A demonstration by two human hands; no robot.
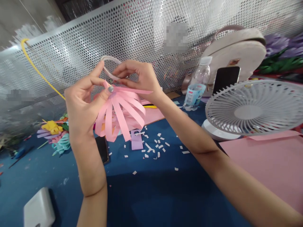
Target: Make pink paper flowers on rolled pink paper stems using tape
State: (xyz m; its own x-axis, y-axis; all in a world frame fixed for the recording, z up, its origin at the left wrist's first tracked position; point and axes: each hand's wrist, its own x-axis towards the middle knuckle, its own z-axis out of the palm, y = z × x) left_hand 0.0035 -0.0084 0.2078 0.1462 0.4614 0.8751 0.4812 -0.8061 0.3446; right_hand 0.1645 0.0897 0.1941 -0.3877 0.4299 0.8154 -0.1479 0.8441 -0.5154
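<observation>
A pink paper flower (118, 115) with long cut strips hangs from my left hand (86, 97), pinched near its top between thumb and fingers. The strips curve outward and down above the table. Just behind, a roll of whitish tape (109, 75) is held up by my right hand (137, 75), whose fingers close on its right side. My left index fingertip touches the ring's left edge. One pink strip sticks out to the right, in front of my right wrist.
White paper scraps (158, 146) and a purple card (136, 140) lie on the blue table (151, 195). At the right are a bottle (195, 85), a fan (248, 110), a bag (236, 50) and pink sheets (267, 164). Paper flowers (56, 135) and a white device (39, 209) are left.
</observation>
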